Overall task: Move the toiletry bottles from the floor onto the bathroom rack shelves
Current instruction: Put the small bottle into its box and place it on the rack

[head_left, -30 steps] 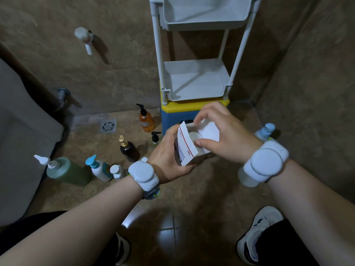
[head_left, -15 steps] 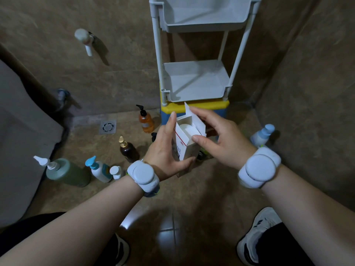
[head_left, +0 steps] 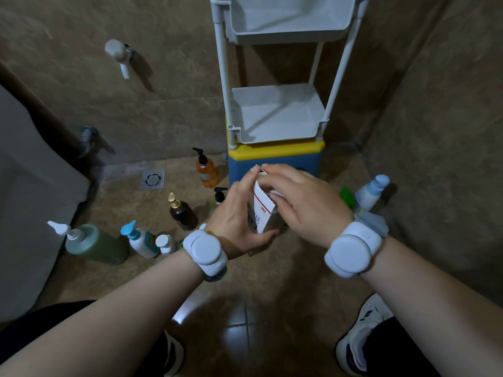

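Two shoes sit at the bottom edge of the frame on the brown tiled floor (head_left: 258,308): the left shoe (head_left: 174,355) mostly hidden under a forearm, the right shoe (head_left: 362,333) at lower right. Each wrist wears a round white unit, the left wristband (head_left: 205,251) and the right wristband (head_left: 351,248).

At centre frame the left hand (head_left: 239,224) grips a small white carton (head_left: 262,216) with a red line, fingers curled under its base and thumb raised along its upper edge. The right hand (head_left: 302,202) is curled over the carton's top. Its fingertips seem to pinch the top flap, though most of the flap is hidden. The carton is held off the floor.

Left of the hands, a green pump bottle (head_left: 95,243), a white bottle with a blue pump (head_left: 141,240) and a small white bottle (head_left: 164,243) stand close together on the floor. Higher in the frame are a dark brown bottle with a gold pump (head_left: 182,213), a small black pump top (head_left: 220,194) just above the left hand, and an orange bottle (head_left: 206,171). A white bottle with a pale blue cap (head_left: 370,194) stands at right, above the right wrist. A floor drain (head_left: 153,179) lies left of the orange bottle.

At upper centre, a blue and yellow stool (head_left: 275,151) carries the white rack (head_left: 221,77), with its lower shelf (head_left: 272,138) and, at the top edge, its upper shelf (head_left: 288,36).
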Motion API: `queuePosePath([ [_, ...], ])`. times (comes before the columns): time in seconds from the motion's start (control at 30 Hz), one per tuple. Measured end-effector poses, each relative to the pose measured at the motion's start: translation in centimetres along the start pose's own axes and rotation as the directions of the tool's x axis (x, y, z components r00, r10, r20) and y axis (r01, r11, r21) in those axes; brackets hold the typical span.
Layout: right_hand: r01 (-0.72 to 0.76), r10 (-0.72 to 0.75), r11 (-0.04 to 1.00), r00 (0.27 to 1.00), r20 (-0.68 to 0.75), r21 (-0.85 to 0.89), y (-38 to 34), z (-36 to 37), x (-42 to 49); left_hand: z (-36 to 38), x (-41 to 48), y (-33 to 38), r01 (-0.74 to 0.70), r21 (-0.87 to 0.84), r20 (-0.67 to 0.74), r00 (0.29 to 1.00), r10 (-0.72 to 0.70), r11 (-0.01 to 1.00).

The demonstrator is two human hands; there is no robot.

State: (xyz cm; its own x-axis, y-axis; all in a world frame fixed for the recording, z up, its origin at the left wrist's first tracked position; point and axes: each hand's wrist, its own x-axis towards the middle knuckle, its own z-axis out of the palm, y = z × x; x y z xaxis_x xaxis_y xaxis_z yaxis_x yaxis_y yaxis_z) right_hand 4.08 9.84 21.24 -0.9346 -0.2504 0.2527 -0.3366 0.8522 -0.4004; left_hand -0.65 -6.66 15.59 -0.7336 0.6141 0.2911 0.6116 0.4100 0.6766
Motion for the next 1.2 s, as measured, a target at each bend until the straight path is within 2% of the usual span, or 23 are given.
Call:
queuePosePath([
  [0.1, -0.063, 0.061, 0.99, 0.998, 0.021, 0.123, 0.2, -0.3, -0.2, -0.1, 0.0, -0.1, 0.003, -0.019, -0.025, 1.0, -0.003, 1.0],
  [0.23, -0.035, 0.02, 0.988, 0.995, 0.102, 0.148, 0.8, -0.2, -0.6, -0.1, 0.1, 0.2, -0.004, -0.021, -0.029, 1.0, 0.003, 1.0],
  [0.33, -0.045, 0.021, 0.962, 0.996, 0.091, 0.271, 0.7, 0.4, -0.5, -0.2, 0.0, 0.5, 0.014, 0.008, -0.041, 0.999, -0.013, 1.0],
  [0.4, -0.116, 0.13, 0.916, 0.991, -0.011, 0.383, 0.3, 0.9, -0.3, -0.3, 0.0, 0.8, 0.048, 0.042, -0.043, 0.998, -0.046, 0.998],
  [0.47, -0.192, 0.288, 0.837, 0.951, -0.115, 0.512, 0.1, 1.5, 0.0, -0.3, 0.0, 1.0, 0.064, 0.075, -0.056, 0.997, -0.06, 0.995],
  [0.53, -0.244, 0.379, 0.746, 0.921, -0.093, 0.619, 0.1, 1.7, 0.2, -0.4, 0.2, 1.0, 0.061, 0.131, -0.062, 0.997, -0.053, 0.99],
  [0.6, -0.238, 0.354, 0.75, 0.932, -0.071, 0.616, 0.3, 1.6, 0.2, -0.5, 0.2, 1.1, 0.071, 0.156, -0.065, 0.996, -0.061, 0.985],
  [0.7, -0.18, 0.295, 0.815, 0.947, -0.127, 0.551, 0.0, 1.3, 0.1, -0.6, 0.2, 1.2, 0.09, 0.137, -0.041, 0.995, -0.086, 0.986],
  [0.8, -0.146, 0.207, 0.931, 0.967, -0.152, 0.335, -0.4, 1.7, -0.5, -0.7, 0.4, 1.0, 0.107, 0.072, -0.091, 0.991, -0.101, 0.992],
  [0.87, -0.176, 0.213, 0.954, 0.968, -0.136, 0.243, -0.8, 2.2, -0.6, -0.5, 0.5, 0.7, 0.116, 0.033, -0.126, 0.986, -0.111, 0.993],
  [0.93, -0.187, 0.231, 0.947, 0.961, -0.15, 0.259, -0.7, 2.4, -0.4, -0.4, 0.7, 0.4, 0.109, 0.015, -0.116, 0.988, -0.107, 0.994],
  [1.03, -0.158, 0.204, 0.948, 0.968, -0.148, 0.275, 0.3, 2.0, -0.1, -1.4, 1.5, -0.5, 0.026, -0.024, -0.02, 0.999, -0.027, 0.999],
  [1.1, -0.131, 0.176, 0.951, 0.975, -0.139, 0.28, 0.8, 1.8, 0.1, -2.7, 2.5, -1.3, 0.058, -0.15, 0.039, 0.998, -0.053, 0.987],
  [1.2, -0.113, 0.165, 0.94, 0.976, -0.139, 0.321, 1.0, 1.6, 0.7, -3.9, 3.3, -1.8, 0.155, -0.377, 0.098, 0.987, -0.127, 0.913],
])
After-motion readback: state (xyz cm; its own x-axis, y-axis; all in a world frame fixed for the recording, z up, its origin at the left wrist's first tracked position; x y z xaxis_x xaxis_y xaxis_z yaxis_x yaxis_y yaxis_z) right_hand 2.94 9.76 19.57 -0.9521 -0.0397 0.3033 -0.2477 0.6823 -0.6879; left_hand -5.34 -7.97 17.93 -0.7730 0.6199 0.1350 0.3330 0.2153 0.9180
